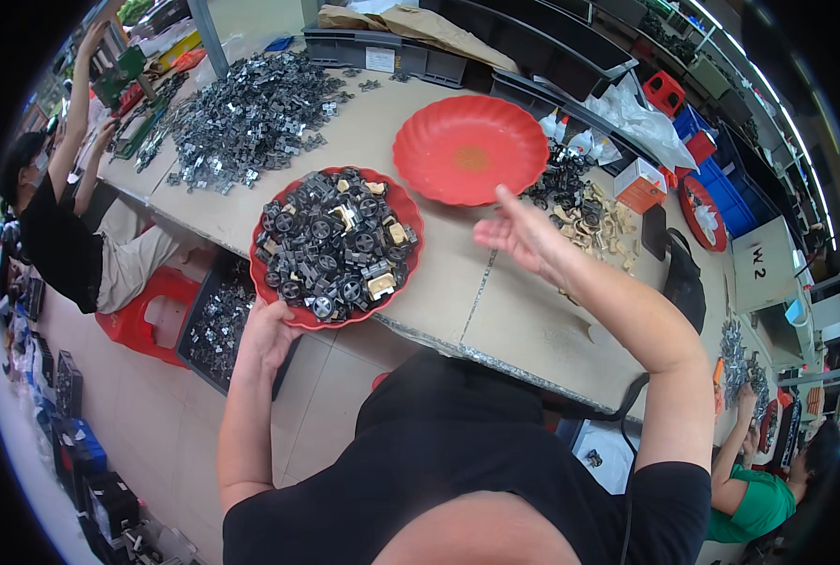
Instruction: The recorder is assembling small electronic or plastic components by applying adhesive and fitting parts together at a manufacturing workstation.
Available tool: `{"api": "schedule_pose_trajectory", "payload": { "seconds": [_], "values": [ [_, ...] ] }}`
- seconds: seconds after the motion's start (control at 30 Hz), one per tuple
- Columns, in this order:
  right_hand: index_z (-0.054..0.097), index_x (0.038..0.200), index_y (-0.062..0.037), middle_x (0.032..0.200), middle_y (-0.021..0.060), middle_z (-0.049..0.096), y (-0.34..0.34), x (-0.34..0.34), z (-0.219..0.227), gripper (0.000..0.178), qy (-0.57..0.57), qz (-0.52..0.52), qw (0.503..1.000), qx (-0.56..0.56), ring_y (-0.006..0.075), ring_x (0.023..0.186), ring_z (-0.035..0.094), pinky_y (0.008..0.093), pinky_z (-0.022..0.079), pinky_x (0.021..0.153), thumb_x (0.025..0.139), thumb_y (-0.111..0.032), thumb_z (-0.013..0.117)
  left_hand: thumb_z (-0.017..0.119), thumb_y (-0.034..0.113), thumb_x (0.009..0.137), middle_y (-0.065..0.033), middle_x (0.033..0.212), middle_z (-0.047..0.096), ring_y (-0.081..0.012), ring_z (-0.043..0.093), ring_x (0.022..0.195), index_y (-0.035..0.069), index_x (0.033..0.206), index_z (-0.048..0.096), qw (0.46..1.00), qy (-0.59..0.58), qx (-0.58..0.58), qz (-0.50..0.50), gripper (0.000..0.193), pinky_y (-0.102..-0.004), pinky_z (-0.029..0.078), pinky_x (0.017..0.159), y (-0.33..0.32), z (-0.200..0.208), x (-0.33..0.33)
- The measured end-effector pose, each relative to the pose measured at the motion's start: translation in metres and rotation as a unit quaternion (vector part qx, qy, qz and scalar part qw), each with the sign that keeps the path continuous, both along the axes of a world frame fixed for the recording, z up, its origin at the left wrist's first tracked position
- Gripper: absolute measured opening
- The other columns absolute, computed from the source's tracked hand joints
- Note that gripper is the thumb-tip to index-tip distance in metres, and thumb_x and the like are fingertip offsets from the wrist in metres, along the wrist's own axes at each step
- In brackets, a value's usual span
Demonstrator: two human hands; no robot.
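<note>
My left hand [271, 331] grips the near left rim of a scalloped red plate [417, 226], which juts over the table's front edge. Heaped in that plate are small black wheeled parts [331, 240], a few with beige pieces on them. A second scalloped red plate [439, 155] lies farther back on the table, holding only a brownish patch of fine bits in its middle. My right hand [524, 235] is held just in front of this second plate, fingers apart and nothing in it. Its thumb tip is close to the rim; whether they touch I cannot tell.
Metal parts [250, 118] form a large pile at the back left. Beige pieces [604, 226] and black parts lie to the right by an orange-and-white box [639, 185]. Dark crates [382, 56] line the back. Co-workers sit at left [57, 231] and lower right [759, 499].
</note>
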State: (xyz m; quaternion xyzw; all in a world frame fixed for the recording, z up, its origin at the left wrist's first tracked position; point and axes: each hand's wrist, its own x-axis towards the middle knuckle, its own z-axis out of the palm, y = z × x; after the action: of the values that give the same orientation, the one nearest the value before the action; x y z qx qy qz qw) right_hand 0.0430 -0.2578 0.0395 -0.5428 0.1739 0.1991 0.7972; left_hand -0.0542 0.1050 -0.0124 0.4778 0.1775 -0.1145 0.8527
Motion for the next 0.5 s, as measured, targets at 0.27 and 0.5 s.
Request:
{"api": "schedule_pose_trajectory", "payload": {
  "seconds": [0.27,0.5],
  "values": [
    [0.035,0.127,-0.0064,0.120,0.0112,0.049,0.054,-0.013,-0.036,0.048,0.063,0.307,0.948,0.049,0.0256,0.105,0.054,0.0423,0.047,0.089,0.080,-0.004,0.043,0.037,-0.013,0.064,-0.0123,0.113,0.051,-0.0278,0.058,0.093,0.006,0.126,0.033,0.999,-0.026,-0.020,-0.005,0.065,-0.0409,0.054,0.067,-0.007,-0.005,-0.034],
    [0.041,0.119,-0.0007,0.116,0.0116,0.051,0.039,-0.060,0.007,0.045,-0.011,0.286,0.956,0.059,0.0221,0.101,0.056,0.0438,0.048,0.086,0.075,-0.001,0.043,0.039,-0.011,0.064,-0.0126,0.116,0.050,-0.0253,0.055,0.099,0.000,0.125,0.035,0.997,-0.076,0.019,-0.006,0.062,-0.0376,0.048,0.083,-0.024,0.047,-0.061]
  ]
}}
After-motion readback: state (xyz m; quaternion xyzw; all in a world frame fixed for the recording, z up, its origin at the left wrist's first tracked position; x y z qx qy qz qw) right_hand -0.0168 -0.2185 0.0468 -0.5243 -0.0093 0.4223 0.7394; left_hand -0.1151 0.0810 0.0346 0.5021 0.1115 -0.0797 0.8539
